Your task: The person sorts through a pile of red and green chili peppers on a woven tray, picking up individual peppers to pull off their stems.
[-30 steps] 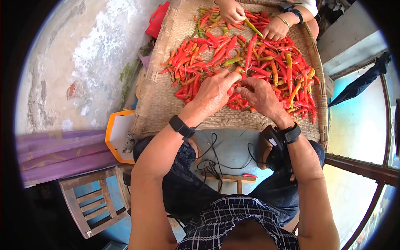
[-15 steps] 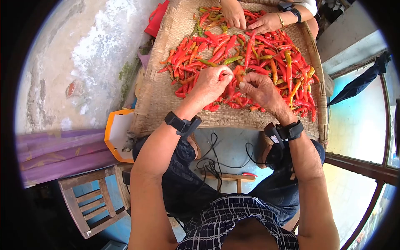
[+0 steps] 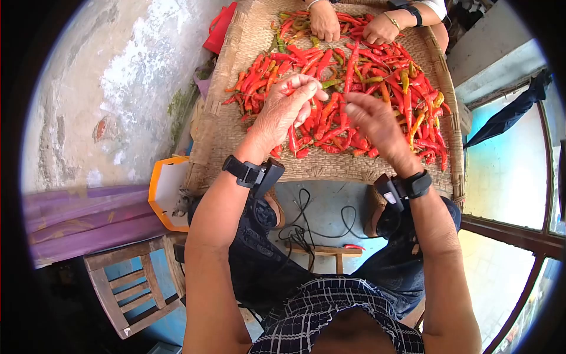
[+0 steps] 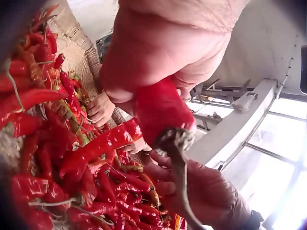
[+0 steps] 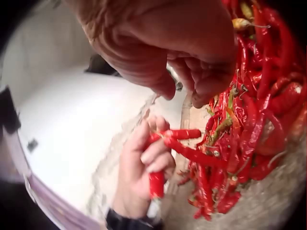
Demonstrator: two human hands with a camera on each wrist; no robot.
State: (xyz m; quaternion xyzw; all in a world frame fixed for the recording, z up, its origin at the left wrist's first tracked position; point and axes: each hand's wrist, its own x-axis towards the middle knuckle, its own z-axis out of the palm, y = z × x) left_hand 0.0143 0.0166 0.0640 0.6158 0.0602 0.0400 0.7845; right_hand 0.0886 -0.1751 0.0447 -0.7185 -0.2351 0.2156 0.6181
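My left hand (image 3: 289, 109) is above the near part of the chili pile (image 3: 330, 130), its fingers curled around a red chili pepper (image 4: 165, 112). The pepper's brown stem end sticks out below the palm in the left wrist view. Red peppers (image 5: 184, 134) also show right at the left fingertips in the right wrist view. My right hand (image 3: 377, 127) hovers to the right over the same pile, blurred, with loosely bent fingers and nothing visible between them. The chilies, mostly red with some green and yellow, lie on a woven tray (image 3: 221, 144).
Across the tray, another person's hands (image 3: 325, 22) reach into the peppers. A wall (image 3: 141, 76) stands at the left, a window (image 3: 507, 165) at the right. Below are a wooden chair (image 3: 135, 289), black cables (image 3: 300, 236) and a small wooden stool (image 3: 330, 252).
Both hands were close together over the peppers; now they are apart, the left turned palm inward and the right withdrawn to the right. The other person has let go of a long greenish chili.
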